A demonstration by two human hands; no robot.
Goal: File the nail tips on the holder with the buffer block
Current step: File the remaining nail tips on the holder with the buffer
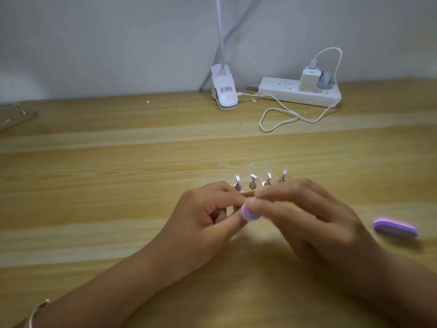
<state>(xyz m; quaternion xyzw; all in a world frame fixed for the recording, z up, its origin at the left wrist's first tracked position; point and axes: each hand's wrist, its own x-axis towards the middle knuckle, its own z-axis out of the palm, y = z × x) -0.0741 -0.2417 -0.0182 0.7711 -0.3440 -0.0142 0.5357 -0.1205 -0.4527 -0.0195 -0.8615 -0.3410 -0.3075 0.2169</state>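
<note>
Right grip (307,216): fingers curled over a small lilac buffer block (248,213). Only its rounded end shows, just in front of the holder. The outline of this grip is smeared.

Left grip (208,214): fingers curled, with thumb and forefinger tips meeting at the buffer's end. I cannot tell whether they pinch the buffer, a tip, or the holder's near edge, because the contact is hidden. There is a thin silver bangle (35,313) on that wrist.

Holder: a short pale wooden strip (246,192) carrying a row of small metal stands. It lies flat on the light wood-grain surface (118,162), touching or just behind both sets of fingertips. Four clear nail tips (253,177) stand above the knuckles, and any more are covered.

Elsewhere:
- Well to the right of the holder lies a second oval pink-and-purple buffer block (395,227).
- Far behind the holder, by the wall, are a white clip lamp (224,91) and a white power strip (299,93) with a looped white cable (283,114).

Step, as I read it: filing is in progress, probably on a tip at the near side or on one lifted off. Progress cannot be judged, since no tip shows wear at this size.

The next move calls for short, light strokes along one tip's edge with the holder steadied. Pressing too hard could knock over a stand or snap a tip.
</note>
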